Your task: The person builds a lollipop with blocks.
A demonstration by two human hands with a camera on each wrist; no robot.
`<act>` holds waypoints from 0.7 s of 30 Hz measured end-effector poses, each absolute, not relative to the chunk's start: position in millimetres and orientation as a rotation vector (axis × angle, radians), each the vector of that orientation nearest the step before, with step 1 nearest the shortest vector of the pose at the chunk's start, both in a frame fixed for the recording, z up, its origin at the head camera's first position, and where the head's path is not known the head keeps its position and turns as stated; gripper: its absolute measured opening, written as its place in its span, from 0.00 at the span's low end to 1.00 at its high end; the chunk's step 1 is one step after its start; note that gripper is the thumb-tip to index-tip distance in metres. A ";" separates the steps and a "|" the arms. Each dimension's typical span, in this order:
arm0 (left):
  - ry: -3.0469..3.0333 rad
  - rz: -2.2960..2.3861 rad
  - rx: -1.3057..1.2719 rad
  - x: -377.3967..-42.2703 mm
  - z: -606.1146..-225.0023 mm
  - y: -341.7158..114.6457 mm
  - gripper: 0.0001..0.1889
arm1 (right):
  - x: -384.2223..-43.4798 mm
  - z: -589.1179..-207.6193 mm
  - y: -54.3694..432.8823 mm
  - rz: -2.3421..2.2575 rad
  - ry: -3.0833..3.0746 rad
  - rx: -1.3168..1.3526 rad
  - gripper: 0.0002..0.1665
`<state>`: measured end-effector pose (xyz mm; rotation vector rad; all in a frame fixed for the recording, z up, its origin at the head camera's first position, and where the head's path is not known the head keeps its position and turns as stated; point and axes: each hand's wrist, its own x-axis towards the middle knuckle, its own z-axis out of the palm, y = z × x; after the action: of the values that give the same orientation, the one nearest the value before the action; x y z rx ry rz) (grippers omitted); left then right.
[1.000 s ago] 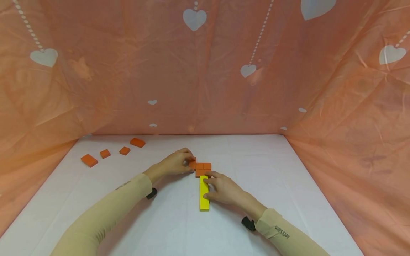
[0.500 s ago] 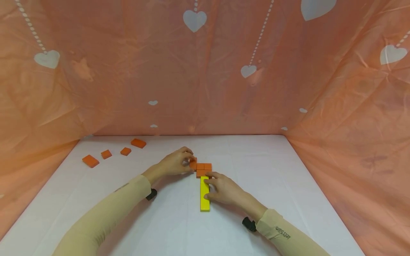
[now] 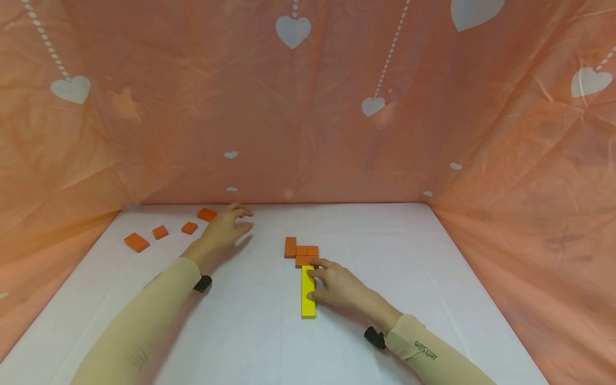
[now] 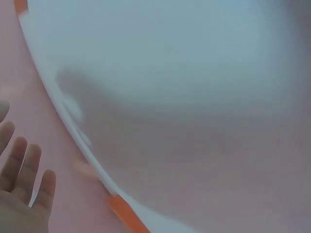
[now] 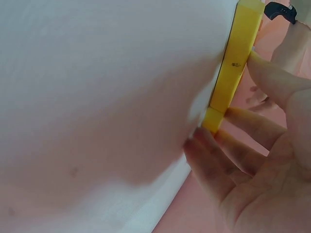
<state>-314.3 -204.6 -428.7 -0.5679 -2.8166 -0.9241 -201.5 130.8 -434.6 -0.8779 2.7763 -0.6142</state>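
Observation:
In the head view my left hand [image 3: 221,229] hovers left of the middle, fingers spread and holding nothing, partly overlapping an orange rectangular block [image 3: 206,214]. The left wrist view shows its straight fingers apart from an orange block [image 4: 127,213]. My right hand [image 3: 339,284] rests its fingertips on a yellow strip [image 3: 308,309] and the orange block [image 3: 303,261] above it. In the right wrist view the strip is a long yellow block [image 5: 233,65] with a smaller one [image 5: 213,119] at its end. Two small orange squares [image 3: 301,250] and an upright orange block [image 3: 290,247] adjoin at the top.
Two small orange squares, one [image 3: 160,232] farther left and one [image 3: 190,228] nearer my left hand, lie with an orange rectangle [image 3: 137,242] at the table's left. A white cloth [image 3: 231,342] covers the table. Orange curtains with hearts [image 3: 337,160] stand around its back and sides.
My left hand has let go of the upright orange block, which stays beside the small squares, and has moved left and back toward the loose blocks. My right hand keeps its place.

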 end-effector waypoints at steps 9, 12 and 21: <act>-2.797 -0.836 -0.383 -320.7 -426.3 -252.1 0.21 | -201.1 -434.6 131.6 -0.612 2.778 -0.866 0.33; -2.800 -0.805 -0.320 -324.4 -429.0 -266.3 0.20 | -201.5 -434.5 131.7 -0.608 2.780 -0.860 0.32; -2.877 -0.745 -0.233 -330.2 -435.4 -290.6 0.24 | -200.2 -434.1 130.6 -0.600 2.777 -0.844 0.33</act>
<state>-330.2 -290.6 -435.4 -0.2330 -2.8770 -0.7454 -200.2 130.6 -434.1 -0.8440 2.7774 -0.5998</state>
